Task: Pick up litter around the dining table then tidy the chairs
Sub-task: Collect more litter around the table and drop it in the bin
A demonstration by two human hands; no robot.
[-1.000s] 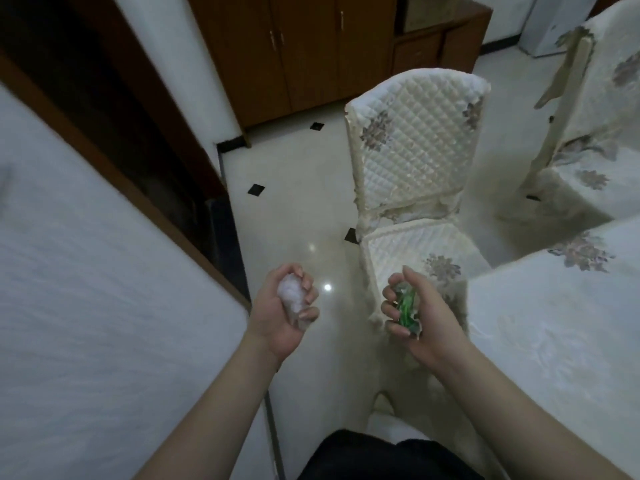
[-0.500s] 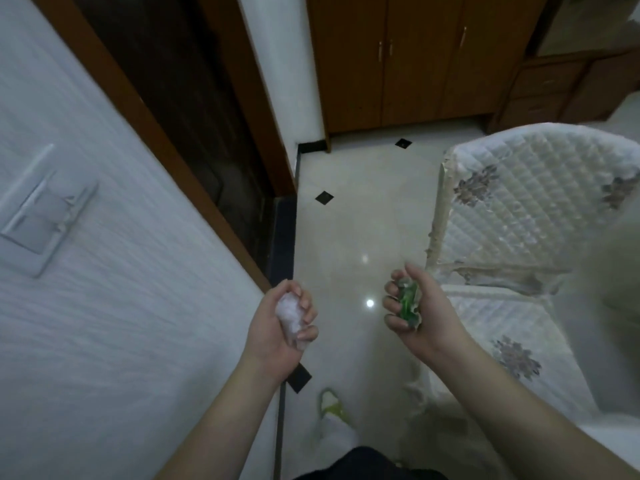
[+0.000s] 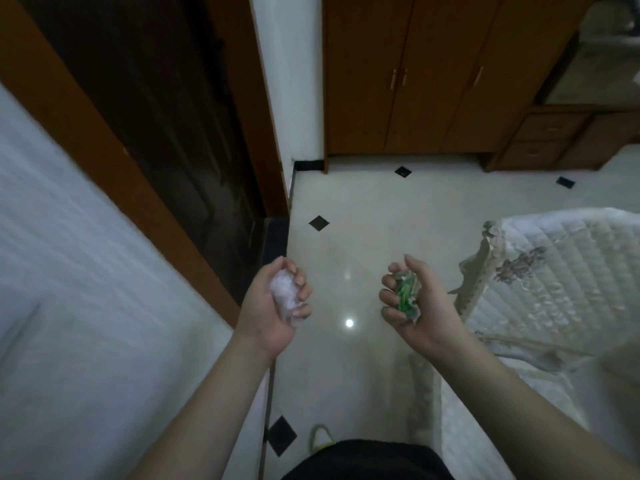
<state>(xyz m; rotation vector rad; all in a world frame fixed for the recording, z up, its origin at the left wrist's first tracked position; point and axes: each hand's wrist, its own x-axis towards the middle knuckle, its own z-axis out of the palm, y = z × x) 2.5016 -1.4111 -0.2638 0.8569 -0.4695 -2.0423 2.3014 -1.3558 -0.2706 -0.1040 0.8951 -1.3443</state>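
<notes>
My left hand point(image 3: 273, 310) is closed around a crumpled white wad of plastic or tissue point(image 3: 284, 295), held palm-up over the pale floor. My right hand point(image 3: 419, 306) grips a crumpled green and white wrapper point(image 3: 404, 295), also palm-up, about a hand's width to the right. A chair with a quilted cream cover point(image 3: 554, 282) stands close on the right, its backrest just beyond my right hand.
A white wall point(image 3: 86, 306) runs along the left, with a dark wooden door point(image 3: 166, 116) behind it. Brown wooden cabinets point(image 3: 433, 74) stand at the far side. The glossy tiled floor point(image 3: 363, 220) lies between wall and chair. My slipper point(image 3: 320, 436) shows near the bottom.
The view has swung left: the chair has slid to the right edge and the door and cabinets fill more of the frame. Both hands keep their hold on the litter.
</notes>
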